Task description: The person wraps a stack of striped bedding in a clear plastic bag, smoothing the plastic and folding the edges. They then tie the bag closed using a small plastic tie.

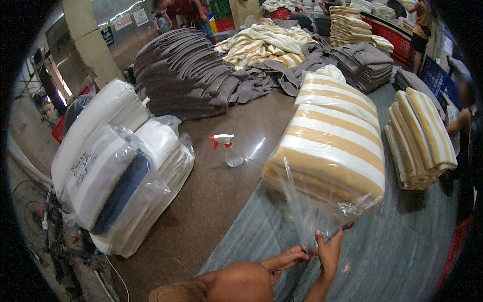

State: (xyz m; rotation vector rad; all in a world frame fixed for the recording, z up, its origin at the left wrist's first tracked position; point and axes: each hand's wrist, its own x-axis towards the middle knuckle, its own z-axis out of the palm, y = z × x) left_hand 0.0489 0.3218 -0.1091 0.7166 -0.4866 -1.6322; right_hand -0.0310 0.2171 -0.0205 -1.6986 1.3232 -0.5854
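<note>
A clear plastic bag [298, 196] wraps a thick stack of striped yellow-and-white towels [328, 143] lying on the blue-grey tabletop. The bag's loose end is drawn together towards me. My left hand [288, 258] pinches the gathered plastic at its near tip. My right hand [330, 249] is upright beside it, thumb and fingers round the gathered film just below the towels. To the right stands a folded stack of striped towels [422, 139] without a bag around it.
A spray bottle [229, 151] stands on the brown surface. Bagged white linens [113, 170] stand at left. Grey towels [185, 75] and a loose striped heap [264, 45] lie farther back. A person [462, 117] is at the right edge; other people are in the background.
</note>
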